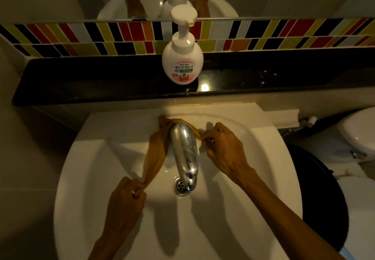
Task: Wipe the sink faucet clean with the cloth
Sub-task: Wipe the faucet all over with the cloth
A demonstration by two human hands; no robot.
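cloth (157,150) is looped behind the base of the faucet (185,152) over the sink (263,158), left hand (126,194) and right hand (222,144) each pinching an end, so wiping looks underway, spout apparently still to do.

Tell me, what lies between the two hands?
In the head view, the faucet stands between the left hand and right hand, with the cloth looped behind it.
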